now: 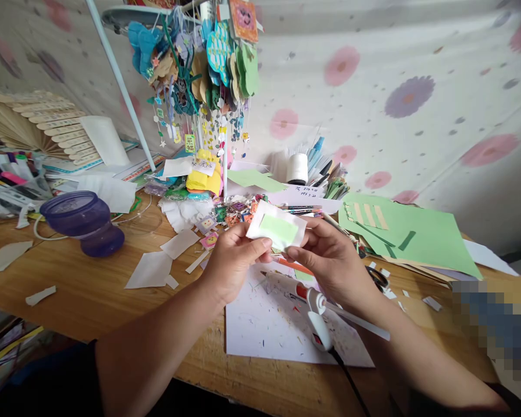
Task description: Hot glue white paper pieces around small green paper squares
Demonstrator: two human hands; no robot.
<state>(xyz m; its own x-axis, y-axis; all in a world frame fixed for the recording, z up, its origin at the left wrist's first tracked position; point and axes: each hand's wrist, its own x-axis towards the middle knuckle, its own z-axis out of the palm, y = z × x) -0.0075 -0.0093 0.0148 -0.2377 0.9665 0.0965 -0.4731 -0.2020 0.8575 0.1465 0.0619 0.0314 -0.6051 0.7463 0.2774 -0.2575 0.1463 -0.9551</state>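
Note:
Both my hands hold up a small white paper card (274, 226) with a light green rectangle stuck on its face. My left hand (232, 263) pinches its lower left edge between thumb and fingers. My right hand (330, 260) pinches the lower right edge, fingers curled. The card hangs just above a white work sheet (264, 324) on the wooden table (91, 301). A white glue gun (304, 301) lies on that sheet under my right wrist, its black cord running toward me.
A purple plastic bowl (84, 220) stands at the left. White paper scraps (151, 269) lie beside it. Green paper sheets (408, 237) are stacked at the right, black scissors (378, 278) near them. A hanging mobile of paper crafts (200, 69), pens and small stickers crowd the back.

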